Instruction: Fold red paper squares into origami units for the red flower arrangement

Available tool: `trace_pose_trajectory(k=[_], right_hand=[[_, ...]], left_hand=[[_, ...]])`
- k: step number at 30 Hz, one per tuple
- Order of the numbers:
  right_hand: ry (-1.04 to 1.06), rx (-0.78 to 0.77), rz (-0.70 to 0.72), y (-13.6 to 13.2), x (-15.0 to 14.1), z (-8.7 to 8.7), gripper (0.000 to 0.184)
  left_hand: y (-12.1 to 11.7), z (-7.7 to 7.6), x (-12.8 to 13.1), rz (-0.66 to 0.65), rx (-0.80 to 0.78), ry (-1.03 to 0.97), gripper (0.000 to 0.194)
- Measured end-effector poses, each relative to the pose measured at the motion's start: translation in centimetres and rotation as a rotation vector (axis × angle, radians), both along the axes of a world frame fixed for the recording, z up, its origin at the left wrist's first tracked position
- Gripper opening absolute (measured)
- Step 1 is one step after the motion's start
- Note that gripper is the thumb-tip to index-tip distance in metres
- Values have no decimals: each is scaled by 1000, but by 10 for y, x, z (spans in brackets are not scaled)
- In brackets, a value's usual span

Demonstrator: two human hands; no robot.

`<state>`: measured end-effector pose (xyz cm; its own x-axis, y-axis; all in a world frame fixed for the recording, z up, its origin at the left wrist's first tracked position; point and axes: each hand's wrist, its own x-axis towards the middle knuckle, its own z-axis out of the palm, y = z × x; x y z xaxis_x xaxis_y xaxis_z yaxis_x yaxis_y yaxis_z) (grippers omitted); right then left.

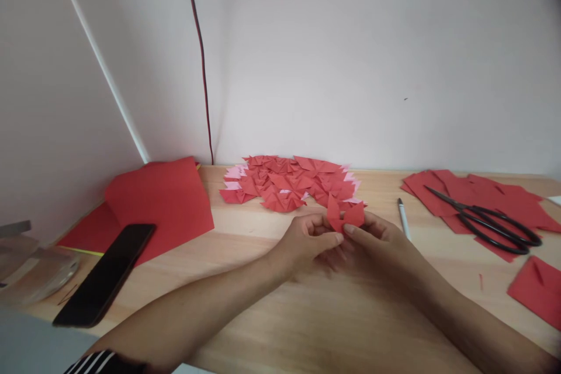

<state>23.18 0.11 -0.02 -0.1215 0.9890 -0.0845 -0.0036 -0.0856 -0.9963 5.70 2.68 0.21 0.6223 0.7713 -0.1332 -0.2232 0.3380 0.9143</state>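
Between my two hands is a small piece of folded red paper, with two pointed flaps standing up. My left hand pinches its left side, thumb toward me. On the right side, my right hand grips it with the thumb pressed near the lower middle. Both hands are held above the table, and the fingers behind the paper are partly hidden. Just beyond them lies a pile of folded red and pink paper pieces against the wall.
To the right, black-handled scissors rest on red paper squares, with a white pen nearby. Another red paper piece lies at the right edge. On the left are large red sheets, a black phone and a clear container.
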Motion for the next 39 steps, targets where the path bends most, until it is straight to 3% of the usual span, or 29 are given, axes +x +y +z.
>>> trace_pose_trajectory(k=[8,23,31,34,39], right_hand=[[-198,99,-14,0,-2,-2,24],[-170,227,-2,-5,-3,0,19],[-68,197,17,-1,-1,2,22],[-20,166,-14,2,3,-1,23],[-16,160,35,8,13,-10,29]], left_hand=[[-4,-7,0,33,20,73,46],[-1,-1,-3,-59,19,67,37],[-1,-4,0,66,35,53,35],[1,-2,-1,87,-53,-37,32],[5,-1,-3,-73,-243,-140,31]])
